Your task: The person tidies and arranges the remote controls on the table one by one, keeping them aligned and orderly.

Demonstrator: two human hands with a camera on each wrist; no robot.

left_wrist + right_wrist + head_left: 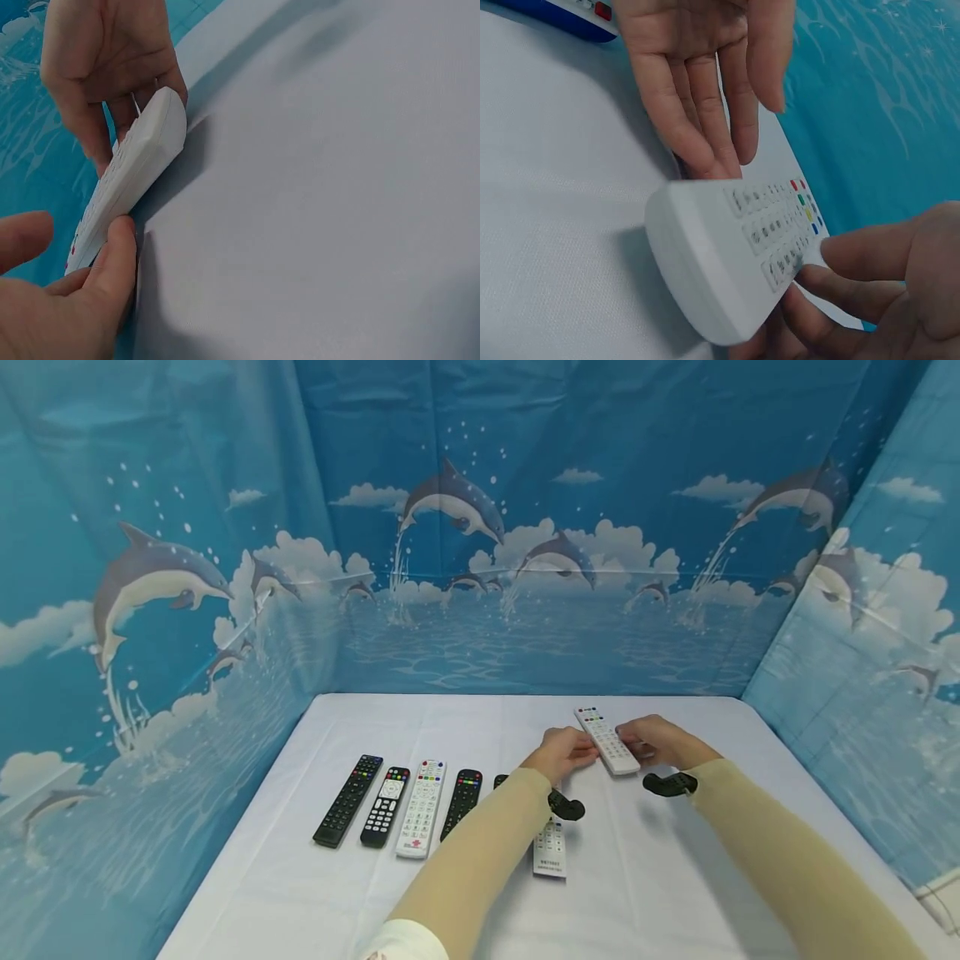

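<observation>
Both hands are at a white remote control [607,742] with coloured buttons, tilted just above the right part of the table. The right hand [660,741] pinches its right edge, with the thumb by the button side and fingers behind, as the right wrist view shows. From the other side the left hand [564,752] touches the remote's underside with nearly straight fingers. Its thumb [22,236] stands apart from the remote in the left wrist view. Below the left wrist lies a white-and-grey remote [550,853], its upper part hidden by the arm.
To the left lie a long black remote [348,802], a black one with white buttons [385,807], a white one [422,810] and a black one [461,800]. Another black remote [500,780] is mostly hidden by the left arm. Dolphin-print curtains [525,643] border the white table [277,893].
</observation>
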